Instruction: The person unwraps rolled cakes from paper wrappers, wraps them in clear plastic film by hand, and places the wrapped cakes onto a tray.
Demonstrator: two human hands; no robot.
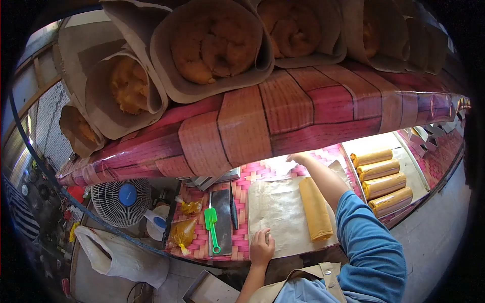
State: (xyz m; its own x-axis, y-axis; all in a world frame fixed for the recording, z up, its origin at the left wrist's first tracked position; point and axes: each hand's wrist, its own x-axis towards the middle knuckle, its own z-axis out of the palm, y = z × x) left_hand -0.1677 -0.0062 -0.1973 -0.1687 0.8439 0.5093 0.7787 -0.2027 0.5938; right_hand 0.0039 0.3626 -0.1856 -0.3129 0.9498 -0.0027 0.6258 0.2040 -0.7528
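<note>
A golden-brown cake roll point(316, 209) lies lengthwise on a sheet of pale baking paper point(278, 217). My left hand point(262, 247) is at the paper's near left edge, its fingers curled in; I cannot make out what they hold. Stretched past the roll, my right hand point(299, 158) reaches a whitish sheet point(278, 164) at the back, partly washed out by glare. Its fingers look bent and closed, but what is in them is unclear. Left of the paper, a green-handled spatula point(212, 228) rests across a dark flat board point(221, 222).
A tray point(411, 156) with several cake rolls point(381, 184) stands right. Overhead, a shelf point(288, 108) bears several paper-wrapped cakes point(214, 45) and hides the table's back. Filled plastic bags point(183, 231) lie left; a fan point(121, 202) and white sack point(118, 257) are beyond.
</note>
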